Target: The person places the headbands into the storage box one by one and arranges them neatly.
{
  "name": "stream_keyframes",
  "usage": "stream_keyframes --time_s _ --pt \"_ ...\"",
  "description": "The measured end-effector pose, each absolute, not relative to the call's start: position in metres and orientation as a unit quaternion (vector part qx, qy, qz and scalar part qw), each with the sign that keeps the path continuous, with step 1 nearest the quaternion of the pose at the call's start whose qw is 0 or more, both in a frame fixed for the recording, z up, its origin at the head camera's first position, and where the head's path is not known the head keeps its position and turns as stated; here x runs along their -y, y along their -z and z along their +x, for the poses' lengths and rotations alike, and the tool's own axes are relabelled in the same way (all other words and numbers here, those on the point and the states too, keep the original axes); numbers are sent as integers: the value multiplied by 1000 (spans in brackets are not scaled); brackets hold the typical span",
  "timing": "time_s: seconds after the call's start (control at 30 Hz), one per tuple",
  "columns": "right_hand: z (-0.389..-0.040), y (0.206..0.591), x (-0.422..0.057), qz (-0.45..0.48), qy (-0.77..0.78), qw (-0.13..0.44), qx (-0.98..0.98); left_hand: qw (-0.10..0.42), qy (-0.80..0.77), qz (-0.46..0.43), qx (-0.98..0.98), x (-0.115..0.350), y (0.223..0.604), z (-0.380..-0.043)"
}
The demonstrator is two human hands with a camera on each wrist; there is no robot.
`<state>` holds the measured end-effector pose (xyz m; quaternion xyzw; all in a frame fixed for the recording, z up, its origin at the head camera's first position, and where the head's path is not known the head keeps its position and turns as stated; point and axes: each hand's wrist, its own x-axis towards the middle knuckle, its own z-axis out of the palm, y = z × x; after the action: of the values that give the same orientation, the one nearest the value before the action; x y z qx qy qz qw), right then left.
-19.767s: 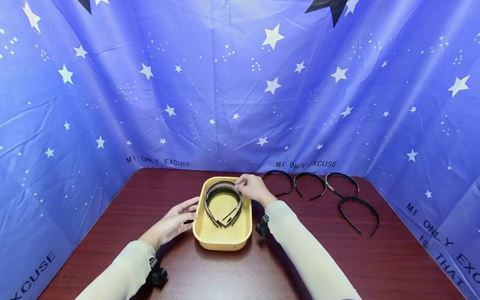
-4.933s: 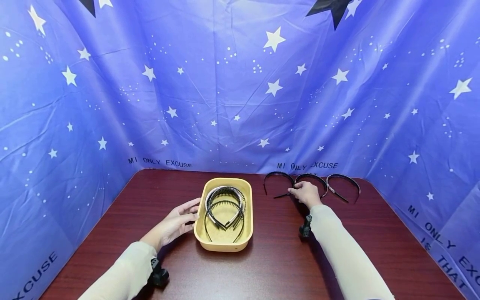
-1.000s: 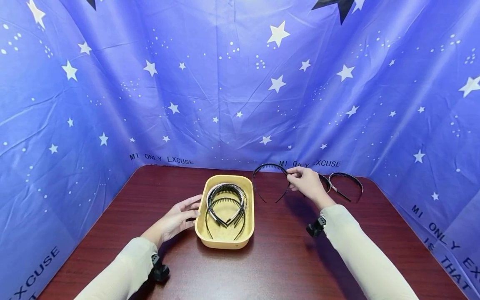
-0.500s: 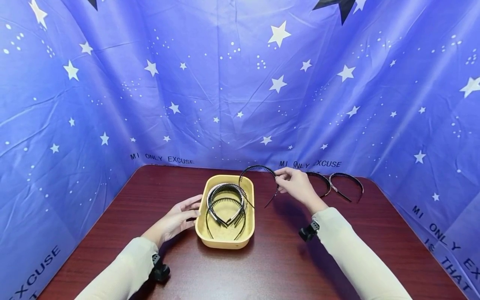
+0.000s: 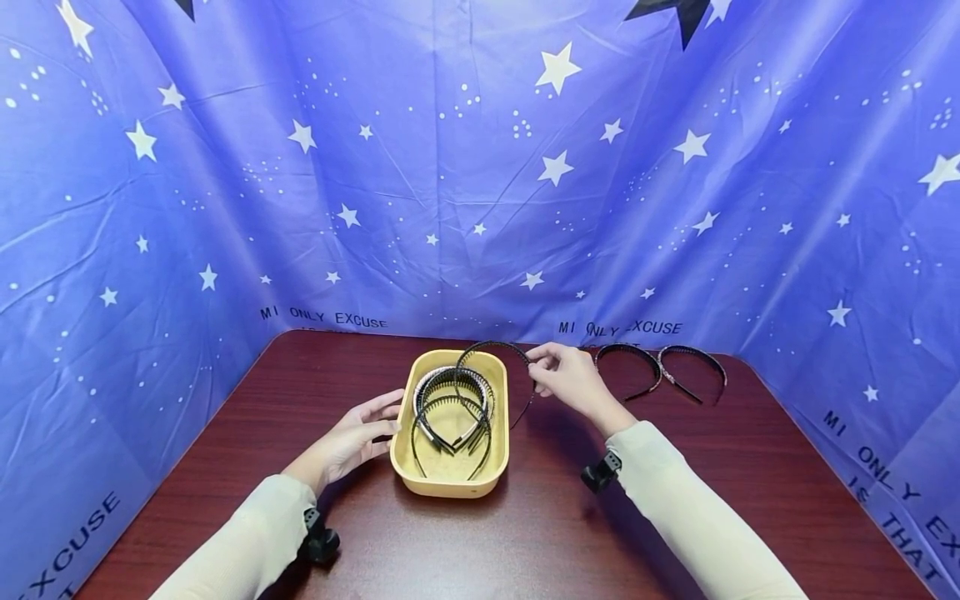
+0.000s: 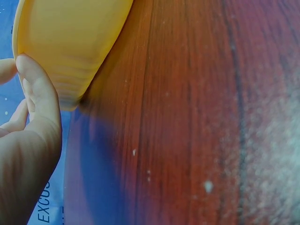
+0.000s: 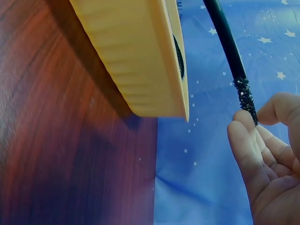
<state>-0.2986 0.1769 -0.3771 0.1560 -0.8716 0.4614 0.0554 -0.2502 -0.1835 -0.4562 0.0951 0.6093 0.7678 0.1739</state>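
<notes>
Between thumb and fingertips, my right hand (image 5: 570, 383) pinches a black toothed headband (image 5: 495, 342) by its side. The right wrist view shows dark sparkly beading on this headband (image 7: 246, 96) just above the fingertips. Its arch overlaps the upper right rim of a yellow plastic box (image 5: 450, 490) in the head view. Inside that box several headbands (image 5: 457, 375) lie nested, some black and some lighter, their ends toward the front. My left hand (image 5: 345, 437) rests its extended fingers and thumb against the box's left wall, also seen on the box (image 6: 70, 37) in the left wrist view.
Two more headbands lie side by side at the back right of the dark red wooden table (image 5: 480, 550): a left one (image 5: 628, 347) and a right one (image 5: 693, 352). A blue star-patterned cloth (image 5: 420, 167) hangs behind and along both sides.
Over the last second my right hand has carried the headband left to the box. Earlier headbands have gone from the table, and another lies in the box. The left hand stays put.
</notes>
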Motion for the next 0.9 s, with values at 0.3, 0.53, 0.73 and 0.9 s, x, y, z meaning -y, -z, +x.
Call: stream_keyframes --time_s 0.3,0.53,0.73,0.9 --pt "-291 386 -157 159 -474 27 866 172 -771 96 -606 183 458 -251" --pt "-284 387 -143 169 -453 11 875 171 -768 96 -609 183 457 -251" --pt "-280 387 -134 192 -436 0 880 174 -768 97 -609 183 456 -250" --pt "-277 389 -127 199 -426 -8 882 174 -768 97 -608 184 457 -251"
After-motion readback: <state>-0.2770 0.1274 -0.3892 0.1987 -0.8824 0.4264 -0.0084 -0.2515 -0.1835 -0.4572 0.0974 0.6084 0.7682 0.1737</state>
